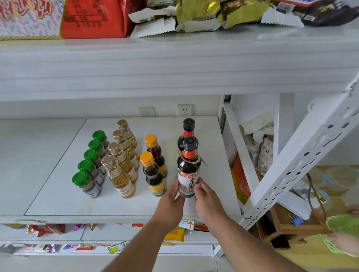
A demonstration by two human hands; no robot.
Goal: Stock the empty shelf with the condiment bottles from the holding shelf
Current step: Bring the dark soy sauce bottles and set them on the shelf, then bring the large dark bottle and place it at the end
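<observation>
As both hands close in from below, the front soy sauce bottle (189,168) stands upright on the white shelf (209,202), near its front-right edge. Left hand (171,199) has fingers curled round the bottle's lower left side; right hand (205,197) wraps fingers and thumb on the lower right, so it's gripped at label height from both sides. Directly behind it, a second dark soy sauce bottle (188,133), black cap w/ red neck band. To the left, 2 small dark bottles with orange caps (153,175), then a row of 4 gold-capped bottles of pale yellow liquid (121,176), then 5 green-capped spice jars (86,181), each row running front to back. Snack packets (201,15) lie piled on the upper shelf.
</observation>
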